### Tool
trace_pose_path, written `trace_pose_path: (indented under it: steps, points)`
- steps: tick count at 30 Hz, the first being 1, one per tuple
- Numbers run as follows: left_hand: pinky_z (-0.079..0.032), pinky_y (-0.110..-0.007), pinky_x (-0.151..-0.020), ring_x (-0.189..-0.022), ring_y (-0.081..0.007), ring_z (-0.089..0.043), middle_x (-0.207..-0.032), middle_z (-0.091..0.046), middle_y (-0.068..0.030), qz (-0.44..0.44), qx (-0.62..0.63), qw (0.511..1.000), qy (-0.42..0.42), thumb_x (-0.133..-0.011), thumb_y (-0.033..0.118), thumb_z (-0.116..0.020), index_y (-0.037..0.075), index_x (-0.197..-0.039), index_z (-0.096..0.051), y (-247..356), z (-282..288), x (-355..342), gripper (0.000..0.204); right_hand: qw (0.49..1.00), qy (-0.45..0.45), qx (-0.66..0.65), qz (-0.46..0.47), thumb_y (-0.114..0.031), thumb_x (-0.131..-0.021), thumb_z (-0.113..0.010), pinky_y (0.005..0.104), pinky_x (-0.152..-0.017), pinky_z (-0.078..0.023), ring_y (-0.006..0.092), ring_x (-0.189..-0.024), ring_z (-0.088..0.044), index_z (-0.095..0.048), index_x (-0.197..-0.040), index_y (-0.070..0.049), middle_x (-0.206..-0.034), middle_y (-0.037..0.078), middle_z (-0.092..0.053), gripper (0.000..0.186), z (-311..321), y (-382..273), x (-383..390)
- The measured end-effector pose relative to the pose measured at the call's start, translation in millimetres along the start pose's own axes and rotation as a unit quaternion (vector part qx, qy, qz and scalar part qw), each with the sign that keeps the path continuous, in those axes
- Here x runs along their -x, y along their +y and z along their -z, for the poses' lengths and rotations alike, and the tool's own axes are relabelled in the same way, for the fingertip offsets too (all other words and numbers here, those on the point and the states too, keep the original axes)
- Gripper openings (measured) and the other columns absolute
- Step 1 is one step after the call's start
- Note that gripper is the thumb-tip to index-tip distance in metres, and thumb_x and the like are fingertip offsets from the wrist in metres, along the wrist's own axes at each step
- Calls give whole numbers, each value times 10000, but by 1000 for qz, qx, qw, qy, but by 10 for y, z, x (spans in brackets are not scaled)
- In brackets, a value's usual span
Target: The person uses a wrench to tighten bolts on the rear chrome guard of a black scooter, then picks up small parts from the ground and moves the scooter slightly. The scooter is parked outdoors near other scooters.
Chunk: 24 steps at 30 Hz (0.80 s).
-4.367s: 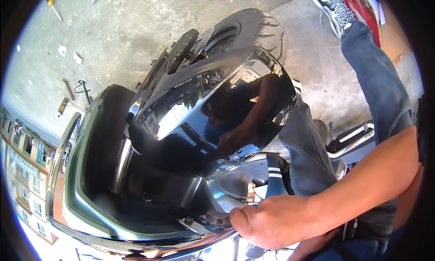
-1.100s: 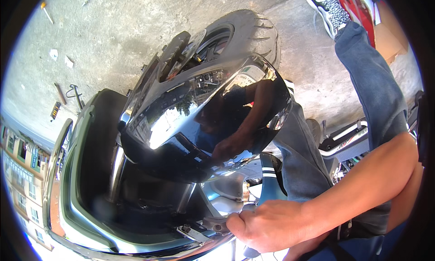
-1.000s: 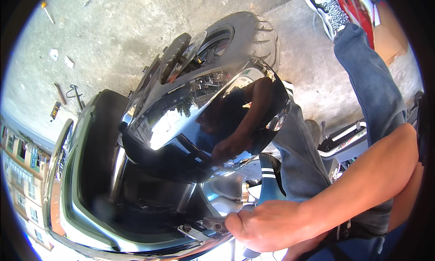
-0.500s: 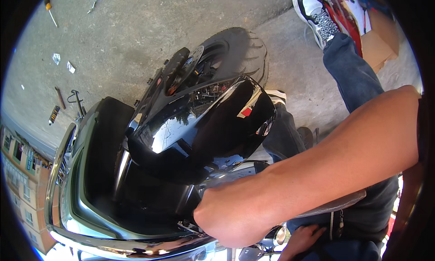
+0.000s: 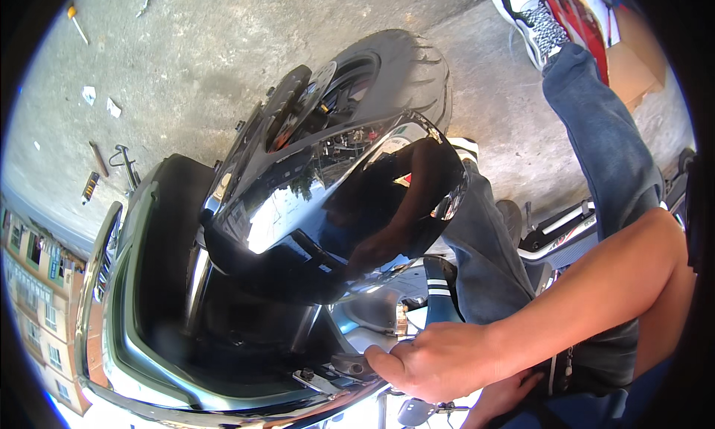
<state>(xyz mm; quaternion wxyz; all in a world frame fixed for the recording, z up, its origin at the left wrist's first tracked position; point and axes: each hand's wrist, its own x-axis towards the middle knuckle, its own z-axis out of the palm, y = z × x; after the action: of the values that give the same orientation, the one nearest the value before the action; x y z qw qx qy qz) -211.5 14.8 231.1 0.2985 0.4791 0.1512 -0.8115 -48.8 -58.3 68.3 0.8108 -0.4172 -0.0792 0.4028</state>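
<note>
- Head view: the right hand (image 5: 432, 358) sits at 5 o'clock, its fingers curled shut around a small dark fitting (image 5: 348, 366) on the scooter's lower edge.
- The left hand (image 5: 510, 393) peeks from beneath that forearm; I cannot tell if it grips anything.
- The step looks like working this fitting by hand; any further move calls for a firm pinch and a steady wrist.
- At 11 o'clock from the grip, the glossy black panel (image 5: 328, 220) stands tilted, mirror-bright.
- Beyond it at 12 o'clock is the front tyre (image 5: 402, 71); scattered tools (image 5: 112, 168) lie at 9 o'clock on the concrete floor (image 5: 194, 49).
</note>
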Motion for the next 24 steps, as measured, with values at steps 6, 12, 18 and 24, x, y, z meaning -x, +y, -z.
trace_pose_path:
  steps: [6, 12, 18, 24]
  points:
    - [-512, -439, -911, -1033, -344, -671, -1086, -714, -174, 34, 6, 998, -62, -1041, 376, -611, 33, -1117, -709, 0, 57, 4, 365, 999, -8, 42, -12, -96, -910, -606, 407, -431, -525, 323, -525, -682, -517, -1194, 112, -727, 160, -691, 363, 42, 5, 2]
    - [-472, -410, -1060, -1221, -344, -621, -1323, -670, -160, 13, 13, 999, -41, -1034, 338, -631, 65, -1366, -643, -55, 36, 14, 430, 996, -37, 70, -38, -109, -899, -634, 414, -435, -534, 319, -518, -683, -529, -1117, 89, -663, 142, -669, 312, 257, -49, -35]
    - [-485, -399, -1031, -1184, -321, -640, -1278, -682, -163, -37, 43, 997, 58, -1044, 345, -624, 66, -1347, -657, -16, 15, 15, 413, 999, -35, 19, -37, -129, -878, -624, 453, -482, -543, 360, -560, -699, -510, -1111, 118, -632, 204, -653, 357, 272, -101, -29]
    - [-518, -383, -976, -1096, -301, -687, -1175, -721, -165, -18, 33, 998, 50, -1048, 364, -617, 73, -1323, -671, -71, 128, 17, 404, 999, -36, 26, -19, -136, -865, -629, 428, -443, -533, 344, -526, -680, -491, -1111, 156, -642, 204, -638, 406, 263, -136, 57]
